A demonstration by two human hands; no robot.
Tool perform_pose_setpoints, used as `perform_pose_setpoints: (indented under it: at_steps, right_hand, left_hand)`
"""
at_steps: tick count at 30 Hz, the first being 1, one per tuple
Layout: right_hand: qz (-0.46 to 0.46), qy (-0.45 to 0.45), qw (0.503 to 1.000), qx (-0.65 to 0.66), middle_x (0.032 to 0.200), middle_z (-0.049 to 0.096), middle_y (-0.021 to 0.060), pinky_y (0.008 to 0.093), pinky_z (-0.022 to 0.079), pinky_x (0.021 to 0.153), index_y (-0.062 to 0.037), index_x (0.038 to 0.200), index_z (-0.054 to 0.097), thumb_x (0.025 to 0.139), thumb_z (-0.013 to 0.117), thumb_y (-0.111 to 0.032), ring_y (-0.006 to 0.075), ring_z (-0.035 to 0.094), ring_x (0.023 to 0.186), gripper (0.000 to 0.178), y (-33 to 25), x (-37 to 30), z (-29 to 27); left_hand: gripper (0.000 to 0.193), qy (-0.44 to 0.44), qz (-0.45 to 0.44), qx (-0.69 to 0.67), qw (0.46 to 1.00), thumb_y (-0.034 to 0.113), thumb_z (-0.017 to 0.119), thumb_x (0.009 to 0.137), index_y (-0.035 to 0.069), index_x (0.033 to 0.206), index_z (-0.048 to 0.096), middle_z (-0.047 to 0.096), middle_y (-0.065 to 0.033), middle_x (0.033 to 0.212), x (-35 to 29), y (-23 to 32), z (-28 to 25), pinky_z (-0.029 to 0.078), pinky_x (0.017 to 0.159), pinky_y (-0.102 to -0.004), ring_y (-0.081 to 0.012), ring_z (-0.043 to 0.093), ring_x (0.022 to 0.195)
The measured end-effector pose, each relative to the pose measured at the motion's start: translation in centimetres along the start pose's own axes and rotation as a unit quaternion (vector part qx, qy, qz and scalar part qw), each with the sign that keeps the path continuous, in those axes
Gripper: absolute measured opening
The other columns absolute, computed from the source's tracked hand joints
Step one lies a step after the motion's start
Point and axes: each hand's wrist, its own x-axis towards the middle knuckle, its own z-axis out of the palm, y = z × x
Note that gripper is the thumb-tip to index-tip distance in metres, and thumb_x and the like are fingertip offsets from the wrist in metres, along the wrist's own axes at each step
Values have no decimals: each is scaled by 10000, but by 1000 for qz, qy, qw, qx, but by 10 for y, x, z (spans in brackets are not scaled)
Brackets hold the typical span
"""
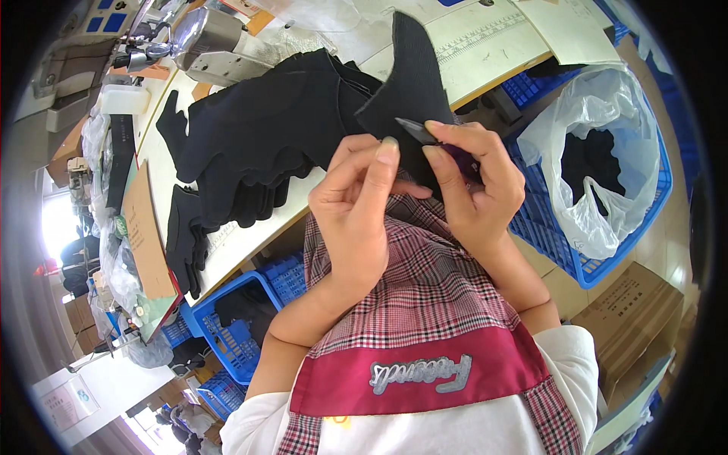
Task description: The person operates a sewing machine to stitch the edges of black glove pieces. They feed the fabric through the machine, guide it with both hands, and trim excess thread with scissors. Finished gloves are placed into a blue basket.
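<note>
A pair of small thread snips (413, 130) with pointed grey blades and a dark purple handle is gripped in my right hand (481, 178). Their tip points left, across a black fabric piece (409, 72) that stands up in front of me. My left hand (360, 201) is closed at the near left edge of this piece, thumb and forefinger bent together, another finger lying against the cloth. Whether a thread runs between the fingertips is too small to tell. Left of my hands, a heap of black cut fabric pieces (258, 121) lies on the white table (235, 254), some hanging toward its front edge.
A sewing machine (208, 38) stands at the back left. To the right, a blue crate (588, 273) holds a clear plastic bag (553, 163) with black cloth inside. Another blue crate (227, 334) sits below the table. A cardboard box (626, 318) stands at lower right.
</note>
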Motion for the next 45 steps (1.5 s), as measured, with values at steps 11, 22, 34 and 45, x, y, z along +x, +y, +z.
perform_pose_setpoints:
  at_steps: [11, 22, 34, 45]
  right_hand:
    - [-51, 11, 998, -42, 784, 667, 119, 227, 441, 475, 26, 1011, 676, 758, 739, 32, 159, 617, 583, 261, 0, -3, -5]
    - [-50, 7, 997, -60, 793, 667, 117, 239, 448, 465, 32, 1013, 677, 763, 731, 29, 165, 626, 584, 256, -3, -1, -6]
    - [-50, 4, 997, -63, 795, 667, 120, 257, 472, 489, 30, 1015, 678, 758, 731, 32, 188, 645, 606, 262, -4, 3, -10]
    - [-12, -25, 996, -80, 781, 642, 100, 257, 487, 544, 17, 1010, 678, 759, 732, 26, 188, 646, 652, 256, -4, 8, -23]
  left_hand:
    - [204, 18, 12, 66, 998, 89, 539, 982, -65, 963, 670, 550, -41, 928, 4, 8, 3, 608, 611, -300, -125, 620, 800]
    - [217, 12, 36, 78, 996, 104, 537, 989, -67, 963, 669, 530, -37, 904, 2, 5, 5, 610, 612, -286, -116, 611, 788]
    - [208, 6, 50, 85, 995, 105, 554, 984, -66, 983, 673, 532, -40, 916, 2, 2, 9, 619, 617, -283, -115, 614, 795]
    - [190, 10, 66, 134, 989, 77, 592, 961, -88, 972, 685, 561, -75, 974, 1, -5, 15, 579, 610, -251, -126, 624, 781]
